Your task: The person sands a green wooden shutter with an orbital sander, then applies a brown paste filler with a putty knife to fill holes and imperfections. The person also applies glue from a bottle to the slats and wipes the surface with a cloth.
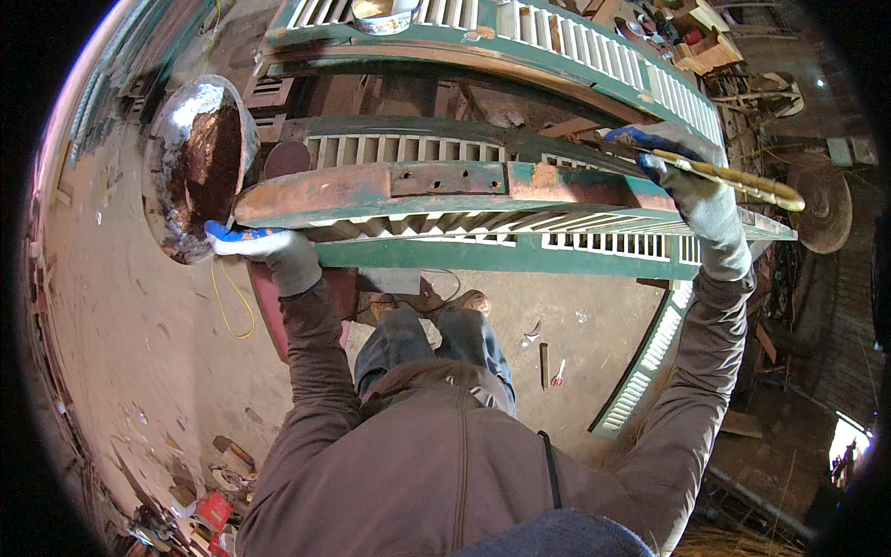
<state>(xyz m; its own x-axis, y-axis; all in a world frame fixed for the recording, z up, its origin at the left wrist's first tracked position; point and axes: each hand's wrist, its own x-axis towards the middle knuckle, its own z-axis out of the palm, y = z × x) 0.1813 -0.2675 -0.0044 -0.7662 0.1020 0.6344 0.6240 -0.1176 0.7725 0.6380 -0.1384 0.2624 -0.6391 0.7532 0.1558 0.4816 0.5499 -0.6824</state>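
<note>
My left hand [271, 249], in a grey glove with blue fingertips, is closed at the lower rim of a tilted metal bowl [243, 130]. Glossy reddish-brown stuff coats the bowl's inside. Just beside that hand is the left end of a louvered shutter [325, 193] standing on edge, its green and reddish-brown paint worn. My right hand [701, 186], gloved alike, grips a long yellowish wooden handle [756, 184] over the shutter's right end. The handle's butt points right; whatever is at its other end cannot be made out.
Another green shutter [524, 258] with white slats lies beneath, and more lie across the far side [594, 58]. A white tin [385, 17] stands on the far one. On the floor are red-handled scissors [558, 374] and a narrow strip [544, 367]. Clutter lies lower left.
</note>
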